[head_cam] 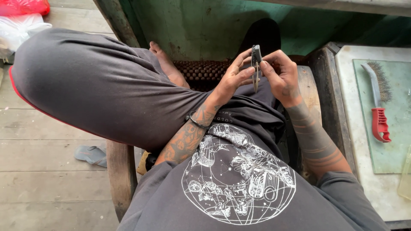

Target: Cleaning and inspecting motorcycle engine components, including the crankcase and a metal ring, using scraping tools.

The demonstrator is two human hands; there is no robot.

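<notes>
Over my lap, I pinch a small folding knife point(256, 64) between both hands: my left hand point(233, 79) closes its fingers on one side, my right hand point(280, 77) on the other. It looks light, stiff and hard, so I'd judge the dark handle safest to grip. The slim, pale metal blade points down toward me.

A wire brush point(378, 100) with a red handle lies on a green glass sheet point(396, 145) atop a white table point(364, 171). A grey sandal point(90, 155) rests on the plank floor point(43, 188); red and white bags point(19, 19) sit beyond.
</notes>
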